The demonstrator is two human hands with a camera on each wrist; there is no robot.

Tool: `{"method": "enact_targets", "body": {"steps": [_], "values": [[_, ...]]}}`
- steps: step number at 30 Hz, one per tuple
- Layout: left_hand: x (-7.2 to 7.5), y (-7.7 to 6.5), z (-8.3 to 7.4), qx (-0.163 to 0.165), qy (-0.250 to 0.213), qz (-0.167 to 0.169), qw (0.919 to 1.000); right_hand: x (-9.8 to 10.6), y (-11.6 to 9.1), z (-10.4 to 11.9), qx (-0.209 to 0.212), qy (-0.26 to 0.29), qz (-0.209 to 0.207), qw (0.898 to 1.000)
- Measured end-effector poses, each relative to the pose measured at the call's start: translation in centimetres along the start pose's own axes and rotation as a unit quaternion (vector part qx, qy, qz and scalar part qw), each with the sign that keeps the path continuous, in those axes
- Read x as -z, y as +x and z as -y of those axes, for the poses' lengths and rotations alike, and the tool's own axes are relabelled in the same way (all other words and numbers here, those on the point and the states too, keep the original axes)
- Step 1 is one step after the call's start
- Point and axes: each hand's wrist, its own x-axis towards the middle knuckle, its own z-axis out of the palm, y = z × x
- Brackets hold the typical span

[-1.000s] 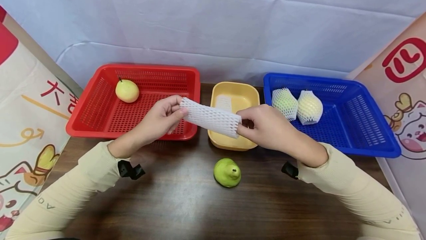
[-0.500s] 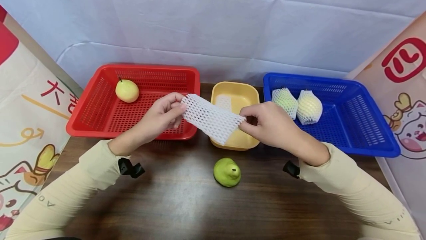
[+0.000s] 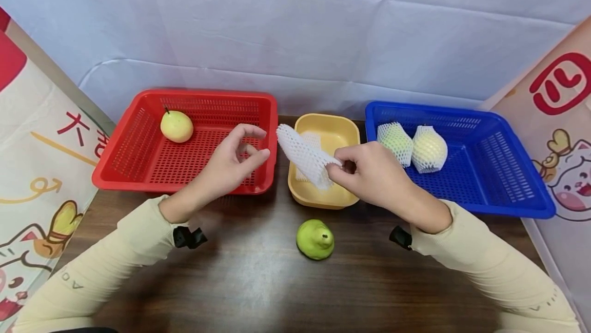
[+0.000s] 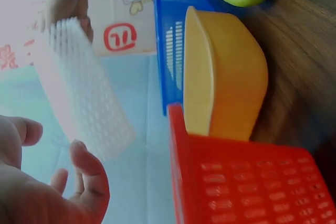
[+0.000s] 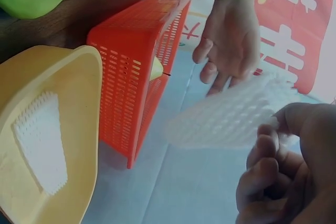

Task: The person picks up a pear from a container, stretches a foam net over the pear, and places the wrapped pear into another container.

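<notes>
A white foam net sleeve [image 3: 306, 156] is pinched at one end by my right hand [image 3: 374, 171], over the yellow bin [image 3: 341, 202]. Its free end points up and left. My left hand [image 3: 233, 161] is over the red basket's right side, thumb and fingers spread with a gap between them, apart from the sleeve. In the left wrist view the foam net sleeve [image 4: 94, 93] stands beyond the left fingertips. Another white foam net [image 5: 43, 140] lies flat inside the yellow bin. On the table in front of the bin sits a green pear [image 3: 315, 239].
A red basket [image 3: 184, 187] at the left holds a yellow pear [image 3: 177, 126]. In the blue basket [image 3: 485, 207] at the right lie two net-wrapped fruits, one greenish [image 3: 395, 142] and one pale yellow [image 3: 429, 149]. A white cloth [image 3: 277, 30] hangs behind.
My left hand has let go of the foam net sleeve and drawn slightly away. The sleeve's free end has swung up and narrowed, while my right hand stays in nearly the same place.
</notes>
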Motion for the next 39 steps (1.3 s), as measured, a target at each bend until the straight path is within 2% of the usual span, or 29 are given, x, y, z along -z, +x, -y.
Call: {"method": "enact_targets", "body": {"steps": [4, 8, 10, 15, 24, 34, 39], "values": [[-1.3, -0.5, -0.9, -0.054, 0.059, 0.0, 0.9968, -0.3, 0.1, 0.2, -0.015, -0.004, -0.02, 1.0], [-2.9, -0.8, -1.7, -0.098, 0.116, 0.004, 0.9884, -0.5, 0.2, 0.4, -0.013, -0.008, -0.027, 1.0], [-3.7, -0.8, -2.0, -0.099, 0.141, -0.002, 0.985, -0.6, 0.3, 0.5, -0.007, -0.011, -0.029, 0.999], [-5.2, -0.5, -2.4, -0.073, 0.186, -0.027, 0.9795, -0.8, 0.3, 0.7, -0.002, -0.013, -0.02, 1.0], [-5.4, -0.2, -1.9, -0.079, 0.189, -0.037, 0.9782, -0.9, -0.1, 0.7, 0.019, -0.006, -0.004, 1.0], [-4.8, 0.2, -1.5, -0.119, 0.121, -0.058, 0.9838, -1.0, -0.2, 0.6, 0.04, -0.007, 0.012, 0.999], [-4.6, 0.4, -1.2, -0.123, 0.124, -0.066, 0.9824, -1.0, -0.3, 0.0, 0.041, -0.012, 0.004, 0.999]]}}
